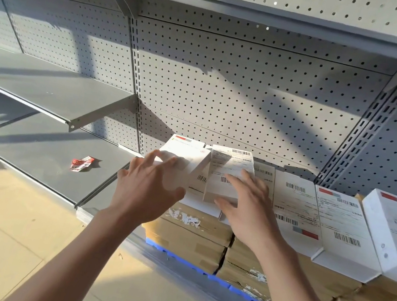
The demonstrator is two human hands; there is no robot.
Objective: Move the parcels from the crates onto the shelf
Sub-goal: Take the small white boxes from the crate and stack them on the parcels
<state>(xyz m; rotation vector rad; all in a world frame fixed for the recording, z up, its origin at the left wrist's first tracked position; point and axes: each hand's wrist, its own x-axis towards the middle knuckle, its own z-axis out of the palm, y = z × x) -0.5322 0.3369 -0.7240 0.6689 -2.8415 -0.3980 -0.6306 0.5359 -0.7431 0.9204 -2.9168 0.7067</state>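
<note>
Parcels [227,176], small white cartons atop the stack on the shelf [41,149]: likely light, stiff, smooth. Left hand [148,189] and right hand [248,207] spread flat, clamping nothing. Best gripped by opposite side edges.

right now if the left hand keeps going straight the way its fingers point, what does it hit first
The left hand points up and away toward the white parcel on top of the stack. Its fingertips look to be already at that parcel, so it comes first; the perforated back panel lies beyond. Depth is hard to judge.
</note>
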